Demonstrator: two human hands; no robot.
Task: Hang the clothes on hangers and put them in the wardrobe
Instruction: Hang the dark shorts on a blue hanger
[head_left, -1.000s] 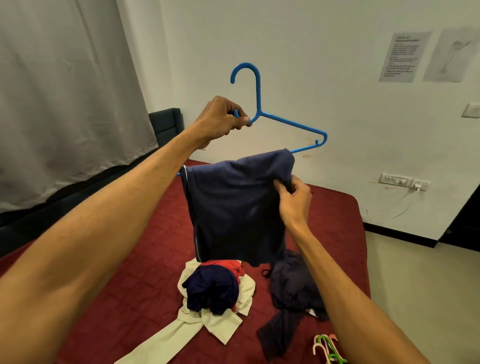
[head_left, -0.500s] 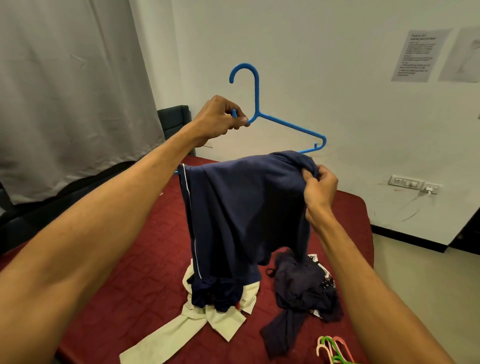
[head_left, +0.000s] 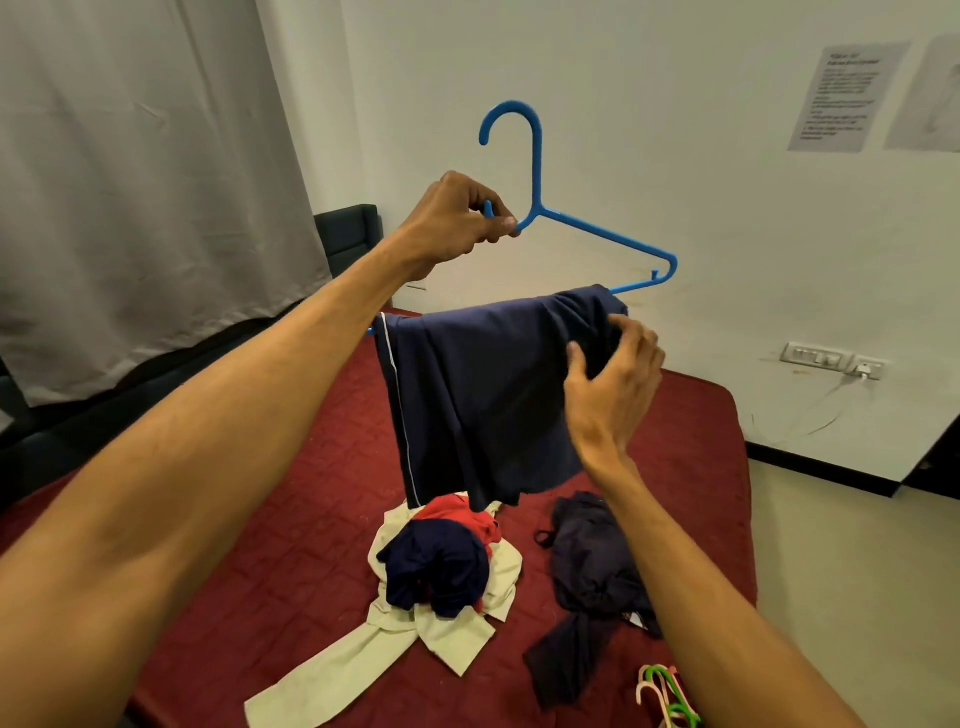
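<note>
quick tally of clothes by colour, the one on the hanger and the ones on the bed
Navy or dark blue: 3 - the garment on the hanger, a bundle atop the pile, a heap to its right
Cream: 1 - cream garment
Red: 1 - red garment, mostly hidden
Total: 5, as far as can be told

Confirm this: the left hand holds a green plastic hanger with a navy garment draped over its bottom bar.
Wrong colour: in the head view the left hand holds a blue plastic hanger, not green. The navy garment does drape over its bottom bar.
</note>
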